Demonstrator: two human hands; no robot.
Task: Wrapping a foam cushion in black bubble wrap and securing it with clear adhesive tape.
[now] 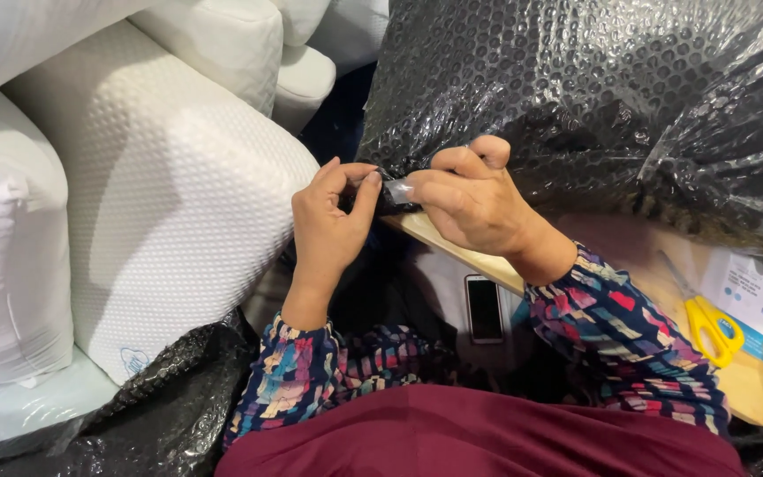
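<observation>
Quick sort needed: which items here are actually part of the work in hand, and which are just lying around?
In hand:
- left hand and right hand, both pinching a piece of clear tape
- black bubble wrap bundle, where the tape sits

Lying about:
- yellow scissors on the wooden board
- phone
- white pillows
- paper sheet

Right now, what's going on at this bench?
A person is working at the edge of a parcel in black bubble wrap that lies on a wooden table. The left hand and right hand pinch a strip of clear tape between them at the wrap's edge. Yellow scissors and a phone lie nearby, white pillows to the left.
</observation>
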